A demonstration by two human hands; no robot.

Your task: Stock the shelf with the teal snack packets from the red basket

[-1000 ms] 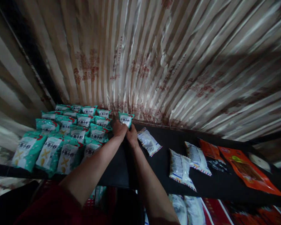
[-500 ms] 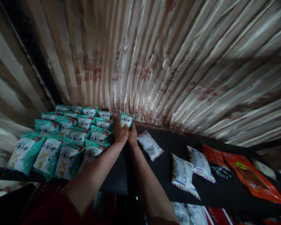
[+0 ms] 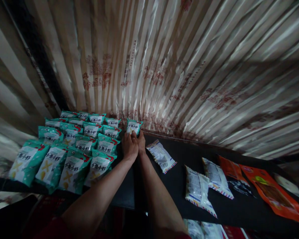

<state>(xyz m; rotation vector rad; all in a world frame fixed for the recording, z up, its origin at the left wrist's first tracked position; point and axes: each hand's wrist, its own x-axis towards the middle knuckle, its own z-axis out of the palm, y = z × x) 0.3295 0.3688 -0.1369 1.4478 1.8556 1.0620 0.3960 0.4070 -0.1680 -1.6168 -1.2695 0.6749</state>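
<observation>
At the back of the black shelf, a teal and white snack bag (image 3: pixel 134 125) stands upright between my two hands. My left hand (image 3: pixel 130 145) is closed on its lower left side, and my right hand (image 3: pixel 140 142) grips the lower right side. Both thumbs lie close together at the front, covering the bag's lower part. Just left of my hands, several matching teal snack bags (image 3: pixel 86 143) stand in rows, one behind another. To the right of my right hand lies a white packet (image 3: pixel 161 156) with a striped edge.
Farther right on the black shelf (image 3: pixel 174 189) lie more white packets (image 3: pixel 198 187), orange packages (image 3: pixel 271 189) and a pale round item (image 3: pixel 287 184). A pleated, printed curtain (image 3: pixel 149 66) hangs right behind the shelf. Below the front edge, more packets (image 3: pixel 201 229) show on a lower level.
The view has shifted slightly, so the packets at right appear farther right. My hands stay on the same bag, the left one turned slightly and its fingers now more visible.
</observation>
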